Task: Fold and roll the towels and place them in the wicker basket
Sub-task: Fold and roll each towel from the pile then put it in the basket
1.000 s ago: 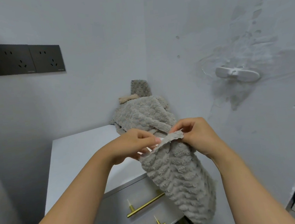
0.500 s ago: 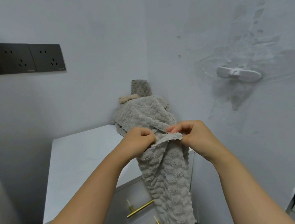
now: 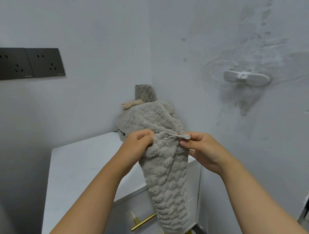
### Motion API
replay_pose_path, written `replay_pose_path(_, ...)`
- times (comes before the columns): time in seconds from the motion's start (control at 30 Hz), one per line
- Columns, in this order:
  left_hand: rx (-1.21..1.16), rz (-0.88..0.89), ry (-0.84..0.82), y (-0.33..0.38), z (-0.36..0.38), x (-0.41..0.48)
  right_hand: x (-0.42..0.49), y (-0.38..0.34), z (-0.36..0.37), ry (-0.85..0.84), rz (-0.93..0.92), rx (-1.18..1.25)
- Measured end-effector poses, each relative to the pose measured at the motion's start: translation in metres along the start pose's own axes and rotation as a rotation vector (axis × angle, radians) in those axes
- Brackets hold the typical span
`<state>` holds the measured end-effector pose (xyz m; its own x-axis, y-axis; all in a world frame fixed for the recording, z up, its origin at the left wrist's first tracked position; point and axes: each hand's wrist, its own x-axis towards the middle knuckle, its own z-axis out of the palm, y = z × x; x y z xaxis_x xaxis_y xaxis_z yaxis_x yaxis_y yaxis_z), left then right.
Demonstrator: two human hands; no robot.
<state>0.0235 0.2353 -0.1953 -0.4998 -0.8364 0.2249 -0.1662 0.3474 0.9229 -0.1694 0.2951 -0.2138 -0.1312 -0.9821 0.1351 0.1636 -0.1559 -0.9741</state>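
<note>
Towel (image 3: 167, 186), grey, is hanging unfolded before the table (image 3: 76, 170), left grip (image 3: 136, 146) and right grip (image 3: 203, 150) both pinching its top edge; folding and rolling are apparently only starting, heap (image 3: 150, 117) waiting at the table's far corner.

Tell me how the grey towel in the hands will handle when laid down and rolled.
Probably floppy: the towel hangs limp where the left hand and right hand pinch its top edge. Likely light, since fingertip pinches carry it. Its fluffy ribbed pile should grip rather than slide on the cabinet top.
</note>
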Motion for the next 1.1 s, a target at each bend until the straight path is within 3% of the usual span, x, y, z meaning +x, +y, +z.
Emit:
replay_pose_path(0.27, -0.264, -0.085, 0.011, 0.004, 0.005, 0.0, 0.003, 0.006, -0.003, -0.087, -0.024, 0.126)
replay_pose_path(0.6, -0.487, -0.14, -0.008, 0.001, 0.006, 0.002, 0.002, 0.006, 0.004, 0.094, -0.085, -0.002)
replay_pose_path(0.73, -0.409, -0.167, -0.085, 0.003, 0.005, 0.0, 0.003, 0.004, 0.005, 0.155, -0.088, 0.05)
replay_pose_path(0.87, -0.135, -0.176, -0.125, 0.003, 0.001, -0.001, 0.002, 0.002, 0.003, 0.218, -0.072, -0.02)
replay_pose_path(0.97, 0.01, -0.16, -0.142, 0.006, 0.002, -0.002, -0.001, -0.002, 0.008, 0.164, -0.061, -0.146)
replay_pose_path(1.1, 0.0, -0.092, -0.131, 0.008, 0.009, -0.003, -0.002, -0.002, 0.014, 0.131, -0.079, -0.239)
